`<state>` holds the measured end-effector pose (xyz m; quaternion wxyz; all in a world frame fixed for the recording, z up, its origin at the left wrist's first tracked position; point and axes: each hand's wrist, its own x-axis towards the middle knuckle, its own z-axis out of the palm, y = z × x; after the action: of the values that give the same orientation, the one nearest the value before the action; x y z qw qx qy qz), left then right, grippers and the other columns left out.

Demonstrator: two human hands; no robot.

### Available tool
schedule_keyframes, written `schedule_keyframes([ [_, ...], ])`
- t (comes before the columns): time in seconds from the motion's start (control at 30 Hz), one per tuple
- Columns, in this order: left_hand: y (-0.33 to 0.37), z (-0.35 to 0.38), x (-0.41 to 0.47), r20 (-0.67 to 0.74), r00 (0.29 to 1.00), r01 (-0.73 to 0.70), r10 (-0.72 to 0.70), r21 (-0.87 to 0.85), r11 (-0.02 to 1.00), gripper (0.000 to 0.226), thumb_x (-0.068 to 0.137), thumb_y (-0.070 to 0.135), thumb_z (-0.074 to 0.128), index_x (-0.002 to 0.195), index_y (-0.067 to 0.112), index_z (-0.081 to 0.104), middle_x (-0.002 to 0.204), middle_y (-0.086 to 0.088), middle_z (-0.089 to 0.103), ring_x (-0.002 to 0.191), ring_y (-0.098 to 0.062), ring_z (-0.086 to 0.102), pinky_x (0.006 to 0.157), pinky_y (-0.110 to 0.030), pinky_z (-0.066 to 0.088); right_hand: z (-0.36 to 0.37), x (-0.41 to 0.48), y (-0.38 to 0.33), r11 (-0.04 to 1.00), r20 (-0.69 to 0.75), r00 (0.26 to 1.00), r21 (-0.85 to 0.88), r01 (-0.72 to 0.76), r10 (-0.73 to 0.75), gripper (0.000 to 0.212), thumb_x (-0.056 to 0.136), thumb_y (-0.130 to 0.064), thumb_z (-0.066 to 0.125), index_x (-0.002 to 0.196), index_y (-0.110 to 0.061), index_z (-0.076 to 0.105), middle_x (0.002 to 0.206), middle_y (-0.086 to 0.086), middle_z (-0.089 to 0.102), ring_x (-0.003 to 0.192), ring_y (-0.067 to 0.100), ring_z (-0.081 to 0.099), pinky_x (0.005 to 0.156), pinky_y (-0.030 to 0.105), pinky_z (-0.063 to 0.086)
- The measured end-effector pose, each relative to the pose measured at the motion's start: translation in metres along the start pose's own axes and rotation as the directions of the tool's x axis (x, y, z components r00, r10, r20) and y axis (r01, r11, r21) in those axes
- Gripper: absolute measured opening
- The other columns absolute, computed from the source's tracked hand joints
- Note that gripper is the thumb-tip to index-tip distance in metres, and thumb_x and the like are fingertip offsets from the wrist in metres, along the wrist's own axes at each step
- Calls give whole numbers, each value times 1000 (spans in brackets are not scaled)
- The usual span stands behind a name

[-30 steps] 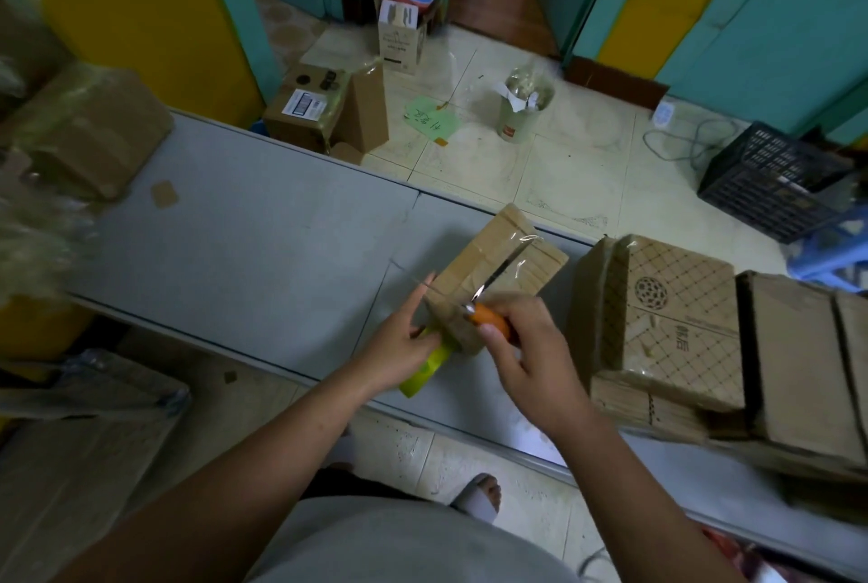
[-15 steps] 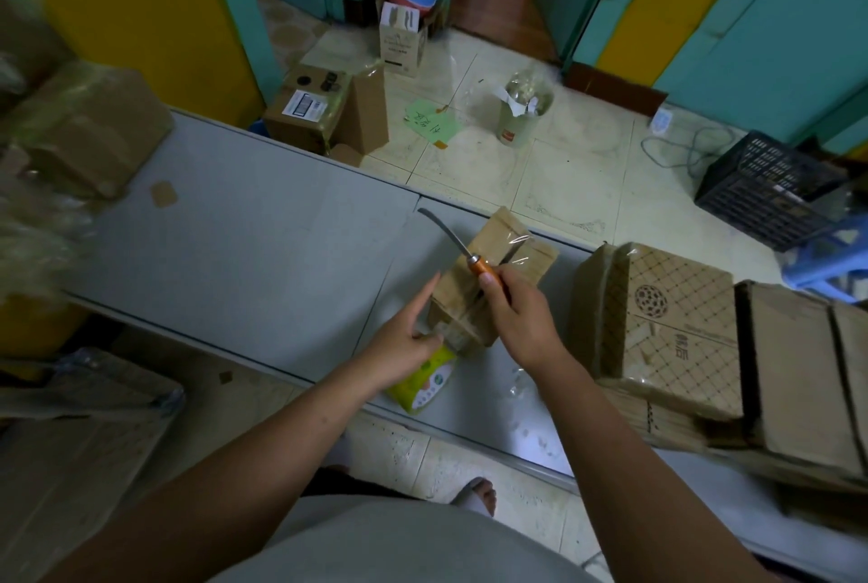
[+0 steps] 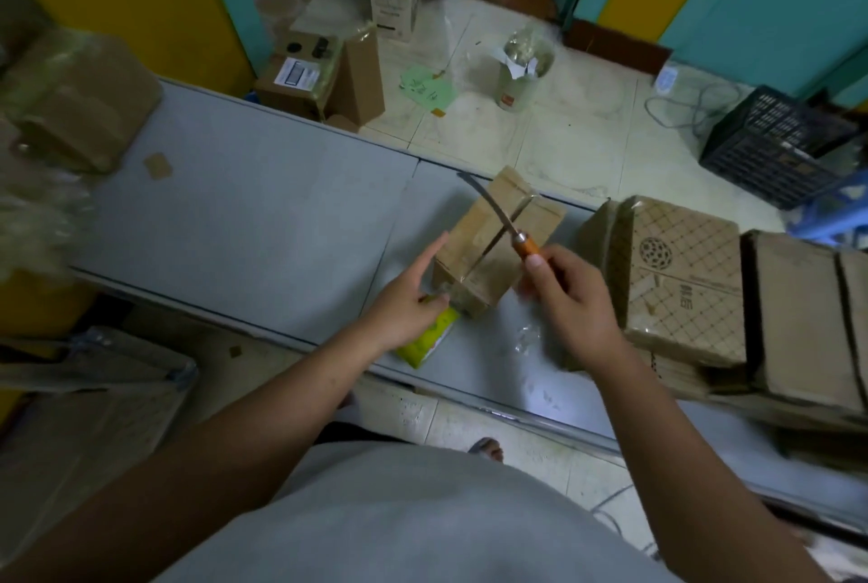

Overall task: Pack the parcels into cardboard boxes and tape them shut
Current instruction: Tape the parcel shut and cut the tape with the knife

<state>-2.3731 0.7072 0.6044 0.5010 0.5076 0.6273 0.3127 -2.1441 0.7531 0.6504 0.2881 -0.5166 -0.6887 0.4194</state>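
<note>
Item 1: a small cardboard box [image 3: 498,249], brown and matt, stands on the smooth grey table [image 3: 258,216] near its front edge, directly ahead of the person. Glossy clear tape crosses its top along a dark seam.

Item 2: a knife [image 3: 505,225] with a thin, slightly curved metal blade and a rounded orange handle lies angled across the box top. The right hand [image 3: 577,300] grips the handle, fingers curled tight around it and thumb pressed on the upper end.

Item 3: the left hand [image 3: 408,300] is at the box's near left corner, index finger straight and raised, thumb touching the corner. The remaining fingers are hidden under the palm; their state cannot be determined.

Item 4: a yellow-green tape roll [image 3: 430,338] lies partly under the left hand. Whether it is held cannot be determined.

Item 5: to the right sits a stack of boxes [image 3: 681,277], the top 1 lattice-printed and wrapped in shiny film; the stack is cut off at the frame edge.

Item 6: cardboard bundles [image 3: 84,103] at far left are blurred, details unreadable.
</note>
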Motion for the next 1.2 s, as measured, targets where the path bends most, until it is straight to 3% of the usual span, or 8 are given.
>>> schedule_keyframes([
  [0.1,-7,-3,7,39,999,29,-27,-36,999,86,101,6,64,164,48,22,130,-38,57,61,7,68,59,-17,48,-7,-42,11,991,149,987,-122,-45,63,26,101,-48,53,88,-29,65,69,3,64,56,10,57,54,29,45],
  [0.17,-9,-3,9,71,997,44,-39,-58,997,91,99,10,65,158,62,18,132,-23,68,74,-7,76,77,-37,63,-2,-63,21,979,184,973,-170,-110,141,29,100,-53,53,88,-30,65,68,5,62,55,12,55,53,28,41],
  [0.27,-9,-5,10,103,991,90,-84,-56,994,94,98,17,67,145,79,16,140,-5,67,95,-17,78,95,-53,60,11,-77,32,963,177,959,-195,-184,219,32,101,-54,53,87,-28,65,68,7,63,60,20,58,54,29,40],
  [0.4,-6,-10,8,156,976,165,-150,-94,982,91,99,16,68,152,70,18,105,-6,80,88,-21,78,90,-51,61,21,-72,36,960,139,961,-182,-215,241,29,103,-49,54,88,-27,65,67,6,62,54,7,52,52,21,37],
  [0.63,-3,-20,9,224,959,189,-172,-55,980,94,96,17,68,156,67,15,98,-5,80,80,-16,73,93,-48,59,21,-57,35,948,175,947,-222,-230,270,40,101,-56,52,90,-22,70,69,11,64,57,14,54,56,31,40],
  [0.83,3,-18,12,184,967,166,-175,64,984,94,88,25,64,150,74,12,98,-15,77,68,-17,57,74,-39,56,25,-49,24,928,196,938,-301,-221,287,43,102,-55,51,92,-18,71,71,13,65,55,19,54,54,28,40],
  [1.07,5,-19,17,200,964,148,-175,145,978,93,90,20,59,156,67,12,95,-4,76,59,-11,51,67,-35,51,41,-42,44,835,215,917,-519,-184,336,45,102,-50,59,68,-21,56,59,0,52,52,14,48,49,25,31],
  [1.2,5,-22,16,194,968,132,-158,137,982,92,87,25,58,147,78,14,125,-11,72,79,-16,54,85,-48,61,38,-53,74,805,195,928,-573,-156,319,31,98,-51,64,88,-22,66,74,-5,60,69,18,61,57,29,43],
])
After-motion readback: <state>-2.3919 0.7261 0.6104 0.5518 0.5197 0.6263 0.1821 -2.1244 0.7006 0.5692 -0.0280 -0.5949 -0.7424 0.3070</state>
